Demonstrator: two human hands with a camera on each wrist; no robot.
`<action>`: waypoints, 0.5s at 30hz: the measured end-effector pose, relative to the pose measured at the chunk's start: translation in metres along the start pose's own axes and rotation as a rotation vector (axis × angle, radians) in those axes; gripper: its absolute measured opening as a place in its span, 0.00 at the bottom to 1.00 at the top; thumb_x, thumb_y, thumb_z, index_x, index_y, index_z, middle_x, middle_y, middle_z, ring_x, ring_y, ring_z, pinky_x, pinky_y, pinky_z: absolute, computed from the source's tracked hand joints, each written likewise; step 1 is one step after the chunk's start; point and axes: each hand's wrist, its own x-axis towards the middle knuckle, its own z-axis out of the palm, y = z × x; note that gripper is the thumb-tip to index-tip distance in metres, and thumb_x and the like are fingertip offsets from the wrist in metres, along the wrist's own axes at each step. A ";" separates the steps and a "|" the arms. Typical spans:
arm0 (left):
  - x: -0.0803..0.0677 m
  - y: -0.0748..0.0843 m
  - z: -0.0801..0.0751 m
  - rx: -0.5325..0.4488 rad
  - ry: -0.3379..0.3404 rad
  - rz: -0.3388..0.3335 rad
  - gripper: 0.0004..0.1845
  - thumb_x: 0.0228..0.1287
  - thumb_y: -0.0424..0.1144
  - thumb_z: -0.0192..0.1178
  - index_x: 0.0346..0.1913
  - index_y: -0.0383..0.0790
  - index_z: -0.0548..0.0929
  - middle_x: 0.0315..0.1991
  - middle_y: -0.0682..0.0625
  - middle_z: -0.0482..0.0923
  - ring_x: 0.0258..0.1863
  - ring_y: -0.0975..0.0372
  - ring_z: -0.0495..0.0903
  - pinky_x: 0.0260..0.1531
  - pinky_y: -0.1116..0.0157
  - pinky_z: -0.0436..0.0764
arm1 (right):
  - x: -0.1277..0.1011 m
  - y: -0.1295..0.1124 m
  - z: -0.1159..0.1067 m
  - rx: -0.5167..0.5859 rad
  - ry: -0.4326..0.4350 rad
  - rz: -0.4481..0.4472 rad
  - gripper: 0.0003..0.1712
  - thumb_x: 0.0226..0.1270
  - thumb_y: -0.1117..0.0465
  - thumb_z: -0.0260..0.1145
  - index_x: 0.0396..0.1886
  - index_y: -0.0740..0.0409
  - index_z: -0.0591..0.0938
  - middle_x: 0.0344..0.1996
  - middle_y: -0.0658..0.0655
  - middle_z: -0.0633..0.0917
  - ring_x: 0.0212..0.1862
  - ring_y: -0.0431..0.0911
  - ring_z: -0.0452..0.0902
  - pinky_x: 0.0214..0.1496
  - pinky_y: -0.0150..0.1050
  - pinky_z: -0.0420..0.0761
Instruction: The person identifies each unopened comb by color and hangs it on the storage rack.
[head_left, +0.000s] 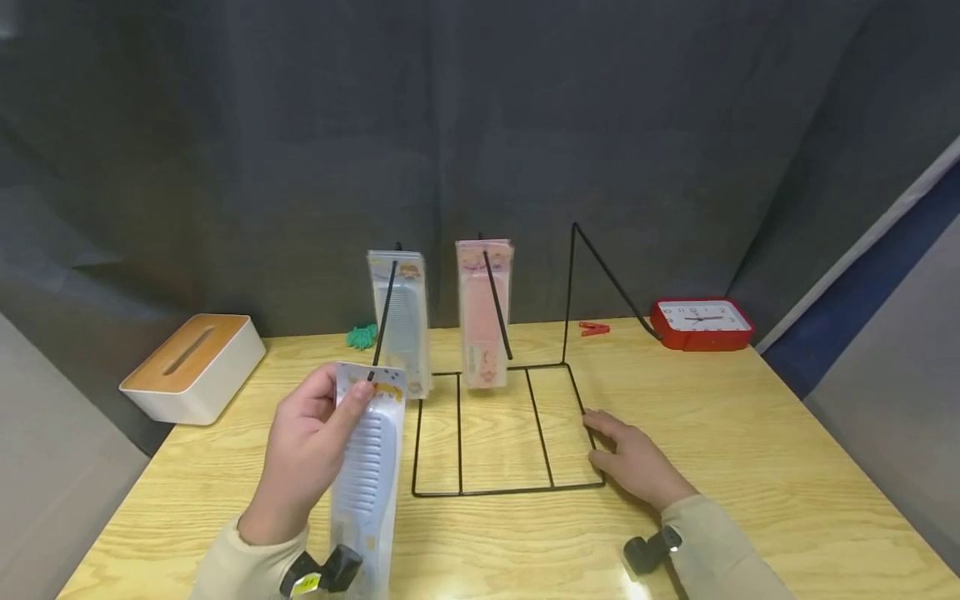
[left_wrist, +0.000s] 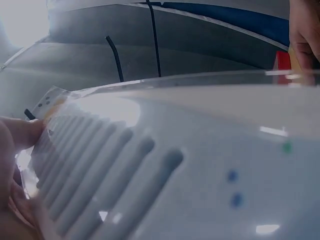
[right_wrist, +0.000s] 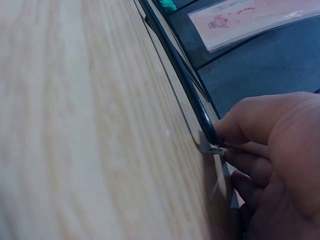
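Observation:
My left hand (head_left: 303, 442) pinches the top of a packaged light blue comb (head_left: 367, 475), thumb on the front. At the card's top, the tip of the left hook (head_left: 386, 312) of a black wire rack (head_left: 510, 492) shows by my thumb. In the left wrist view the clear-wrapped comb (left_wrist: 115, 165) fills most of the picture. My right hand (head_left: 637, 462) holds the rack's base at its right side, thumb and fingers about the wire near the front corner. Further back hang a blue comb pack (head_left: 405, 325) on the left hook and pink comb packs (head_left: 486, 317) on the middle hook.
A white tissue box (head_left: 202, 392) with a wooden lid stands at the left. Behind the rack lie a green item (head_left: 362, 337) and a red clip (head_left: 594, 328). A red clock (head_left: 701, 323) sits back right, near the rack's bare right hook (head_left: 615, 283).

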 end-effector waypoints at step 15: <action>0.075 -0.033 0.010 0.050 0.044 -0.228 0.14 0.76 0.42 0.57 0.49 0.32 0.79 0.33 0.49 0.79 0.29 0.64 0.78 0.29 0.69 0.79 | 0.000 -0.001 0.000 0.005 -0.001 -0.008 0.33 0.70 0.62 0.63 0.73 0.65 0.69 0.74 0.65 0.64 0.75 0.65 0.54 0.72 0.64 0.56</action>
